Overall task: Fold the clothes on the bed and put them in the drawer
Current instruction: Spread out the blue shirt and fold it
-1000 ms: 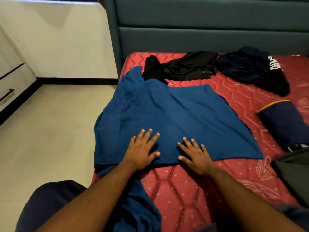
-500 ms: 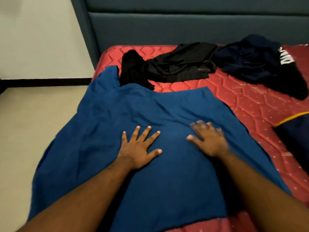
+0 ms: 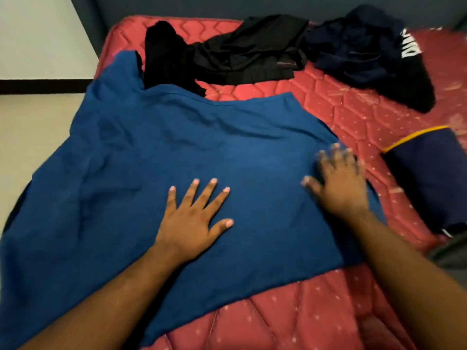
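A blue garment [image 3: 177, 152] lies spread flat across the red quilted mattress [image 3: 348, 117], its left side hanging over the bed's edge. My left hand [image 3: 192, 218] presses flat on the middle of the cloth with fingers spread. My right hand [image 3: 338, 183], blurred by motion, lies flat with straight fingers near the garment's right edge. Neither hand holds anything.
A crumpled black garment [image 3: 240, 51] and a dark navy one with white lettering [image 3: 366, 49] lie at the head of the bed. A navy item with a yellow trim [image 3: 429, 178] sits at the right. Floor [image 3: 30, 127] lies to the left.
My right hand has slid rightward and further up across the blue garment toward its right edge. My left hand stays pressed in place. The view has moved closer and lower.
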